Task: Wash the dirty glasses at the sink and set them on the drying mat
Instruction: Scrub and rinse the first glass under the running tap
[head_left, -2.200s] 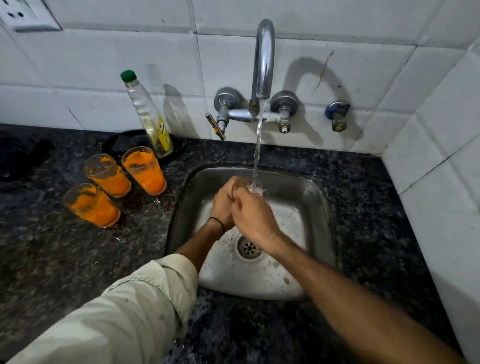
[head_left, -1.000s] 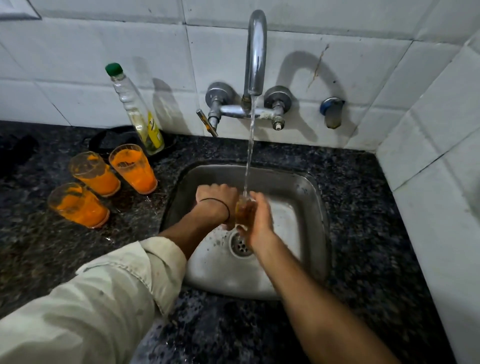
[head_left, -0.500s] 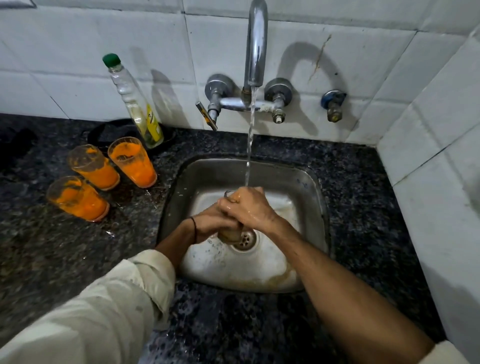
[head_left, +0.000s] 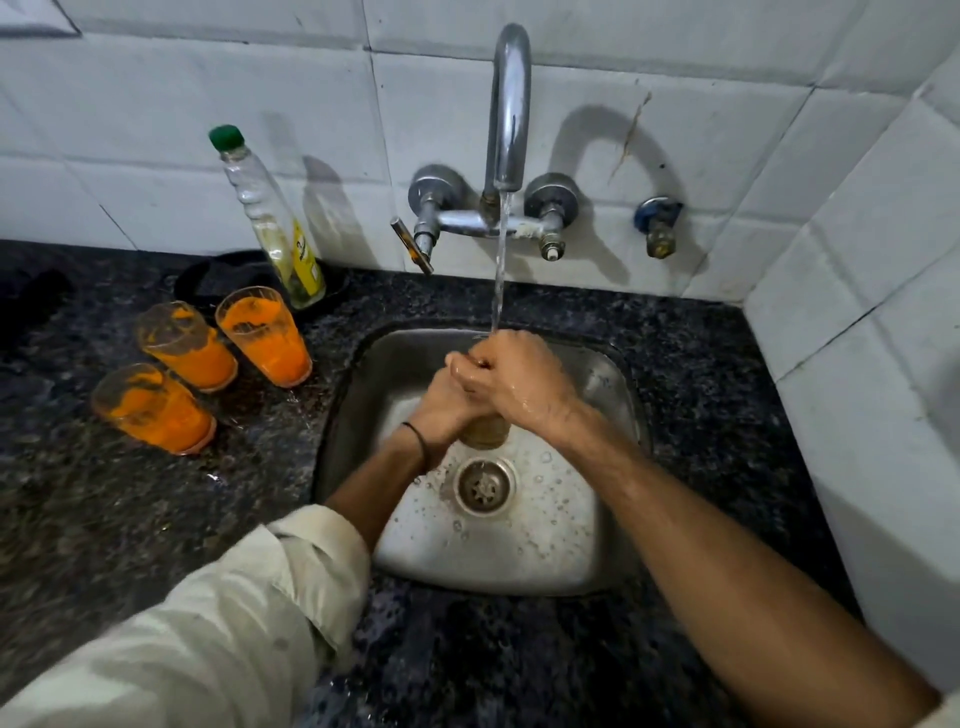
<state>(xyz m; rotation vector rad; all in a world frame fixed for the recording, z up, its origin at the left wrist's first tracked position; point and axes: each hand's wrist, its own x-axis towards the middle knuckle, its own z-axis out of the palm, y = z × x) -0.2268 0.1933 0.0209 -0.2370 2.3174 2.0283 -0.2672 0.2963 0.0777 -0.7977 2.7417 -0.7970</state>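
Over the steel sink I hold one glass upright under the running tap. Only its base shows below my hands. My left hand wraps its side from the left, and my right hand covers its top, wet with water. The water stream falls onto my right hand's knuckles. Three dirty glasses smeared orange stand on the dark counter left of the sink: one nearest the sink, one behind-left, one nearer me.
A clear soap bottle with green cap leans against the tiled wall behind the dirty glasses, beside a dark round object. The drain lies under my hands. A tiled side wall rises at right. Speckled counter surrounds the sink.
My hands turned the glass from tilted to upright under the stream and lifted it slightly off the drain. My right hand now sits on its top. The orange glasses stayed put.
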